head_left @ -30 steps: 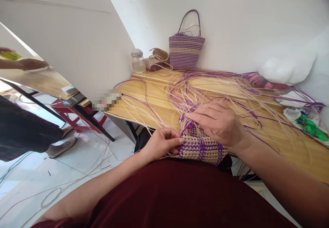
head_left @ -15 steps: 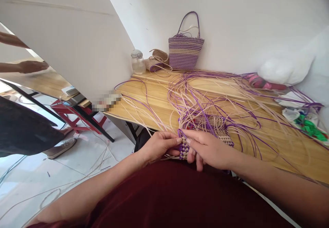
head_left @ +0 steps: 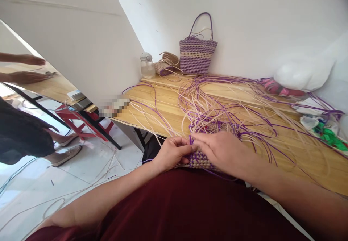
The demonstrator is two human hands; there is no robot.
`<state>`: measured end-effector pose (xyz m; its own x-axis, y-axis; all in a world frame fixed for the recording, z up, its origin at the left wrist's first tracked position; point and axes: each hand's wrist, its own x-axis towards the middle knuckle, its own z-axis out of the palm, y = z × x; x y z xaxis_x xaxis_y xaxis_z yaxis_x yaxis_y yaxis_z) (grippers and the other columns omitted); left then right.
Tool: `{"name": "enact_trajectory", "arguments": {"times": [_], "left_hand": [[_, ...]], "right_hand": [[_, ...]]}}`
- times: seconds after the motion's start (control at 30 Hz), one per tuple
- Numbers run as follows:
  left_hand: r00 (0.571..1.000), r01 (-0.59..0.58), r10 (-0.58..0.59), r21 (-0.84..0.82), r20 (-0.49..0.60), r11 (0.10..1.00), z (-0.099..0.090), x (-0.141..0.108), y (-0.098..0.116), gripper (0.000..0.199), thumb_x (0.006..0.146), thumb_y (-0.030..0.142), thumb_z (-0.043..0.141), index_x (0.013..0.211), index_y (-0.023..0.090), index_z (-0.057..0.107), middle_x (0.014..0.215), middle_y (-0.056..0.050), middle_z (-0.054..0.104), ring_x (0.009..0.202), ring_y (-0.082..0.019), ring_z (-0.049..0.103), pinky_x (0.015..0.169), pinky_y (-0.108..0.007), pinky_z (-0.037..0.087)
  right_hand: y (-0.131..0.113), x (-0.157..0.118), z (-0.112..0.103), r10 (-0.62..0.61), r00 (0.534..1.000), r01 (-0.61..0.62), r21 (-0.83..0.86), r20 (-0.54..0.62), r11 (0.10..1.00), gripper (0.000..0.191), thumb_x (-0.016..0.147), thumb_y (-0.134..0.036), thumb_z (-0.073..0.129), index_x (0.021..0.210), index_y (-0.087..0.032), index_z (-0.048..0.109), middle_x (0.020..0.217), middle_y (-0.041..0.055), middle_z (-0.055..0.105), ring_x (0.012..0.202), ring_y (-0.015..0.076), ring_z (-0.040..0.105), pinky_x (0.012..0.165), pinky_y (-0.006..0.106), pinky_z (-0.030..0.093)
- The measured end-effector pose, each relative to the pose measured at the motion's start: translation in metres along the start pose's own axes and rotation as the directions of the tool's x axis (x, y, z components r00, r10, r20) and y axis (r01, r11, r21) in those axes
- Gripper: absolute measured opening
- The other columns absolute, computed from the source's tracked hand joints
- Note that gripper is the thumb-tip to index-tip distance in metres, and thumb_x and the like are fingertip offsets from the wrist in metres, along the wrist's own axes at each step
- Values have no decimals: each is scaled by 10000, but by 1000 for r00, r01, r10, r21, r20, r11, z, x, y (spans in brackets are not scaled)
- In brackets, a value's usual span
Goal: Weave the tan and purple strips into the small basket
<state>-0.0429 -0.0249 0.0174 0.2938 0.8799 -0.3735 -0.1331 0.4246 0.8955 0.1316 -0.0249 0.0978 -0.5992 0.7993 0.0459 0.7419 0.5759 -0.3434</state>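
A partly woven purple and beige piece (head_left: 202,160) lies at the table's front edge against my lap, with many loose strands (head_left: 199,105) fanning out behind it. My left hand (head_left: 174,154) pinches its left edge between thumb and forefinger. From the right, my right hand (head_left: 224,150) reaches over the weave, its fingertips closed beside my left thumb. What those fingertips grip is too small to make out. A purple strand runs in a low curve beneath my right hand.
On the wooden table (head_left: 168,114), a woven bag (head_left: 198,56), small woven pieces (head_left: 165,66) and a jar (head_left: 147,67) stand at the back. Plastic bags (head_left: 301,74) lie right. Behind a partition at left, another person's hands (head_left: 27,77) rest over a table; a red stool (head_left: 77,121) stands below.
My right hand's lower fingers have drawn in, and more of the weave's lower edge shows. A purple strand now curves below it. The other person's hands and feet have shifted.
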Motion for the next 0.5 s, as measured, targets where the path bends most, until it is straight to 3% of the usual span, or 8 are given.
{"name": "enact_trajectory", "arguments": {"times": [0.03, 0.1, 0.2, 0.37, 0.5], "left_hand": [[1000, -5, 5, 9, 2, 1000, 0, 0, 0, 379, 612, 434, 832, 736, 155, 608, 563, 43, 583, 399, -74, 555, 362, -149, 345], [999, -39, 38, 25, 20, 999, 0, -1, 0, 371, 624, 432, 827, 747, 148, 623, 595, 33, 601, 410, -68, 557, 371, -148, 360], [997, -78, 78, 47, 15, 996, 0, -2, 0, 365, 625, 420, 830, 758, 143, 633, 618, 27, 619, 421, -65, 564, 394, -152, 402], [997, -74, 75, 33, -21, 997, -1, -2, 0, 381, 631, 435, 829, 756, 151, 607, 612, 35, 623, 432, -74, 587, 406, -152, 441], [999, -23, 23, 2, -29, 1000, -4, 2, -4, 399, 630, 451, 825, 793, 162, 603, 608, 39, 617, 414, -85, 594, 351, -132, 380]], "right_hand": [[3, 6, -4, -105, 993, 99, -112, -47, 989, 290, 922, -184, 469, 1137, -208, 661, 888, 70, 683, 760, 158, 615, 657, 252, 419], [10, 22, -8, -300, 954, 291, -206, -12, 934, 304, 895, -115, 483, 1094, -234, 681, 944, 52, 646, 819, 145, 578, 688, 244, 407], [25, 44, -8, -440, 894, 446, -242, 81, 862, 217, 879, -103, 522, 925, -196, 712, 918, 47, 591, 806, 133, 522, 701, 242, 400], [42, 47, -11, -448, 894, 420, -397, 26, 816, 224, 855, -76, 544, 838, -196, 733, 871, 65, 592, 860, 181, 497, 746, 302, 405], [22, 22, -19, -482, 876, 403, -541, -5, 738, 195, 871, -111, 539, 833, -190, 713, 921, 93, 644, 1000, 260, 504, 856, 396, 398]]}}
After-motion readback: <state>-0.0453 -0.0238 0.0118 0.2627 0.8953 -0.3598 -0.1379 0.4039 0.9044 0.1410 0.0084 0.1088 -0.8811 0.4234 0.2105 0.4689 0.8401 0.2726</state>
